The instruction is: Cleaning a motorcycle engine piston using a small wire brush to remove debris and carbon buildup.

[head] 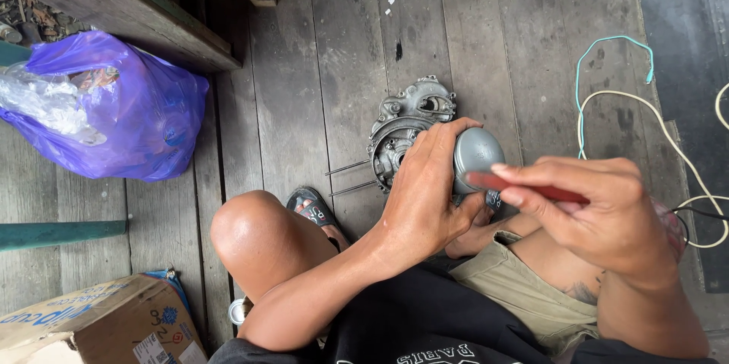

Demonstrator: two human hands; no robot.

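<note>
My left hand wraps around a rounded grey metal part, holding it above my lap. My right hand grips a red-handled tool, whose tip rests against the grey part's side. Just beyond them, on the wooden floor, lies a grey engine casing with two thin rods sticking out toward my knee. My bare knee and a sandalled foot are to the left of the hands.
A purple plastic bag with clear wrapping sits at the left by a wooden beam. A cardboard box is at the lower left. Teal and white wires loop over the floor planks at the right, beside a dark mat.
</note>
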